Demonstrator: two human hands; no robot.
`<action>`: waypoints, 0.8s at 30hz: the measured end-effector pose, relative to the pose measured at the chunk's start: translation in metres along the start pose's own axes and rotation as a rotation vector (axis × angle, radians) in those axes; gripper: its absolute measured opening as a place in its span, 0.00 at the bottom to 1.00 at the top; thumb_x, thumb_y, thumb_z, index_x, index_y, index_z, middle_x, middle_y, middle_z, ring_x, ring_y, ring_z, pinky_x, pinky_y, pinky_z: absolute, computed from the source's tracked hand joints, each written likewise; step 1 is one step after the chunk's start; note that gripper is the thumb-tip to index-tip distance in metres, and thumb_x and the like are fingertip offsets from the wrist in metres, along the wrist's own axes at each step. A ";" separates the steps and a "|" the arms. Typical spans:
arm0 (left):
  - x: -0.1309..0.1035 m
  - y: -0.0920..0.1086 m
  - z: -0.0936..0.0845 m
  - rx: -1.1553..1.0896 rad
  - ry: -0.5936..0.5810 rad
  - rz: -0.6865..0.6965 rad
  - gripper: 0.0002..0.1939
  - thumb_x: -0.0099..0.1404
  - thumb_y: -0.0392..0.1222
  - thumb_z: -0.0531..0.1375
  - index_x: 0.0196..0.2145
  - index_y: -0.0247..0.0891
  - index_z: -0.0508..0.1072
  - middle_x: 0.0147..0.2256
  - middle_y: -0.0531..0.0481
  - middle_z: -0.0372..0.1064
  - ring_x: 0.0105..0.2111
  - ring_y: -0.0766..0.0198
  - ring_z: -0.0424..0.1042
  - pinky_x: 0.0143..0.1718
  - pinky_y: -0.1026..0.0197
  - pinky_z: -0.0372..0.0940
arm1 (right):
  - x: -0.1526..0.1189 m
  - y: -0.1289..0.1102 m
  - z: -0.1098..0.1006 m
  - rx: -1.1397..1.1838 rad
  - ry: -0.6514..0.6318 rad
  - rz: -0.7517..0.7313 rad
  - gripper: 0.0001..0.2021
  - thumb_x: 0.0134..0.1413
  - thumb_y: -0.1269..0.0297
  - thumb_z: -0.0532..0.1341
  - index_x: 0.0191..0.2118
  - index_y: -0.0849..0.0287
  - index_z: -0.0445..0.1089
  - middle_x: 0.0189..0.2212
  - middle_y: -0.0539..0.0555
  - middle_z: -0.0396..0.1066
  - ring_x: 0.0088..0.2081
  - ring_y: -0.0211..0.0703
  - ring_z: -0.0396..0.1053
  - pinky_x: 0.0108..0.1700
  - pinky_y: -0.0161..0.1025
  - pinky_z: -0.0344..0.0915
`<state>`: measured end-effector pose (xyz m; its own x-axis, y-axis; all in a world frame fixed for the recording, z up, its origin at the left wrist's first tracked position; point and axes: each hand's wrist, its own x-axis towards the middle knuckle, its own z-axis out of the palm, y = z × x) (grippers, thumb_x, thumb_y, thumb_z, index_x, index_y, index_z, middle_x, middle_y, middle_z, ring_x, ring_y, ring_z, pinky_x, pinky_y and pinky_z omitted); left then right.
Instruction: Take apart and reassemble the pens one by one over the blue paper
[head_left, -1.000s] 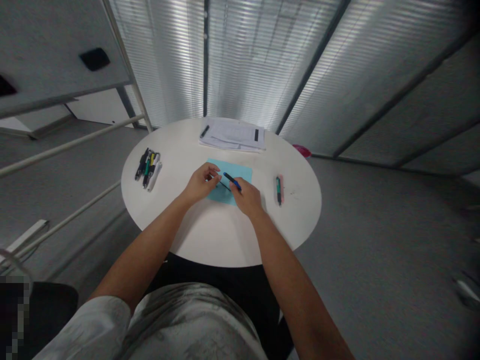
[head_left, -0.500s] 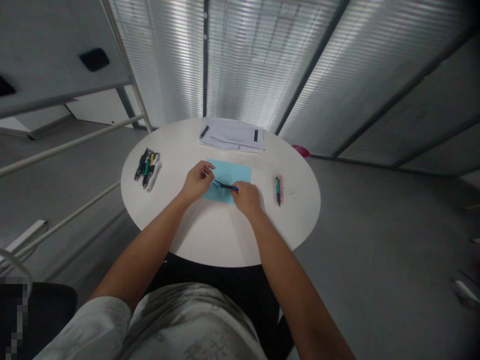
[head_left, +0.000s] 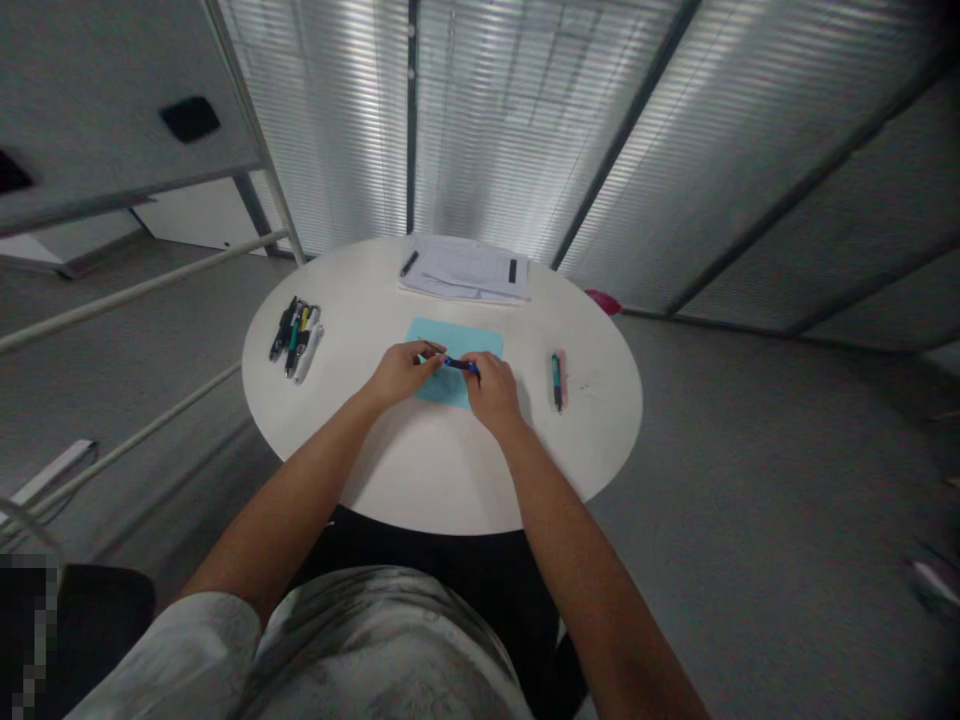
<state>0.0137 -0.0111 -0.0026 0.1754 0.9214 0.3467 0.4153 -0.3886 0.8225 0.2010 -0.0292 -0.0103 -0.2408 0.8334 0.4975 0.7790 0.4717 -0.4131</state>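
Note:
A dark pen with blue parts [head_left: 460, 364] is held level between both hands, above a light-blue sheet [head_left: 480, 340]. My right hand [head_left: 493, 390] is closed round its right end. At the left end, my left hand [head_left: 405, 372] pinches it with thumb and fingertips; exactly what those fingertips cover is hidden. Both hands hover over or rest at the sheet's edges, hiding part of it.
Several pens and markers [head_left: 296, 340] lie bunched at the left of the round white table [head_left: 435, 470]. A paper stack [head_left: 465, 272] with a black pen [head_left: 409, 263] is at the back. A green-and-black pen [head_left: 556, 382] lies beside a pink strip [head_left: 564, 375] at right.
My left hand has moved right and its fingers have closed on the pen's left end. The pen has tipped nearer to level and risen slightly. My right hand keeps hold.

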 end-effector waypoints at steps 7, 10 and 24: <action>-0.003 0.011 0.002 -0.206 -0.077 -0.095 0.14 0.61 0.49 0.59 0.30 0.34 0.75 0.37 0.44 0.77 0.17 0.73 0.64 0.19 0.67 0.56 | -0.002 -0.002 0.001 0.059 -0.029 -0.041 0.09 0.62 0.64 0.53 0.42 0.57 0.69 0.38 0.55 0.72 0.41 0.45 0.67 0.44 0.41 0.59; -0.003 0.014 0.000 -0.345 -0.035 -0.160 0.15 0.61 0.51 0.60 0.33 0.34 0.73 0.34 0.45 0.76 0.16 0.73 0.65 0.15 0.68 0.55 | -0.003 -0.003 -0.002 0.038 -0.019 0.014 0.15 0.62 0.53 0.53 0.45 0.56 0.69 0.38 0.55 0.70 0.38 0.43 0.67 0.41 0.38 0.60; 0.003 0.019 -0.009 -0.683 0.199 -0.284 0.16 0.58 0.51 0.62 0.35 0.35 0.66 0.37 0.41 0.76 0.24 0.64 0.75 0.19 0.67 0.64 | -0.004 0.001 -0.004 0.117 -0.021 0.086 0.21 0.66 0.50 0.46 0.52 0.51 0.69 0.46 0.53 0.74 0.46 0.46 0.71 0.47 0.41 0.64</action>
<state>0.0140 -0.0161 0.0178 -0.0469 0.9937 0.1016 -0.2346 -0.1098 0.9659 0.2049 -0.0333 -0.0093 -0.1888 0.8776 0.4407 0.7248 0.4273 -0.5404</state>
